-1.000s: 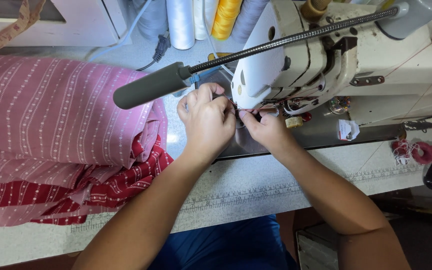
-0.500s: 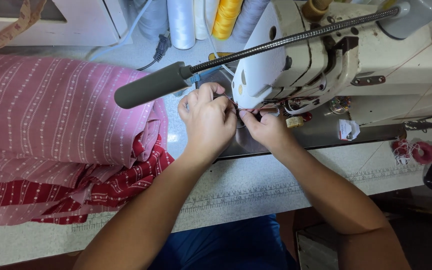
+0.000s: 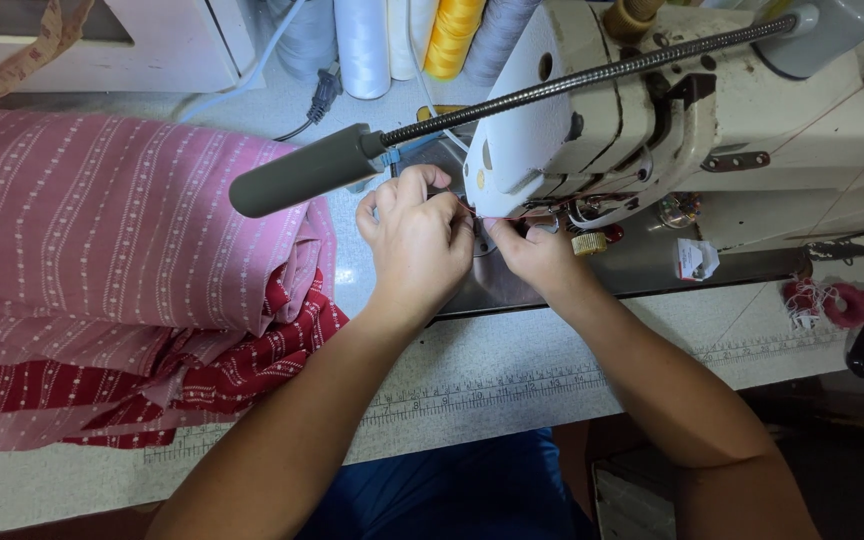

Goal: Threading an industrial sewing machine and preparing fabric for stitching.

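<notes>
- Both of your hands are meeting right under the head of the cream sewing machine (image 3: pixel 672 130) — the left hand (image 3: pixel 414 240) is curling closed, its fingertips pinched together at the needle area.
- Your right hand (image 3: pixel 537 255) is pinching there too, touching the left; what the fingertips are gripping is too small to tell.
- Pink striped fabric (image 3: pixel 122 220) is lying piled to your left, over red patterned cloth (image 3: pixel 262 350), well clear of the needle.
- Grey lamp head (image 3: pixel 302 170) is hanging just above your left hand.
- Thread cones (image 3: pixel 422 40) are standing behind the machine.
</notes>
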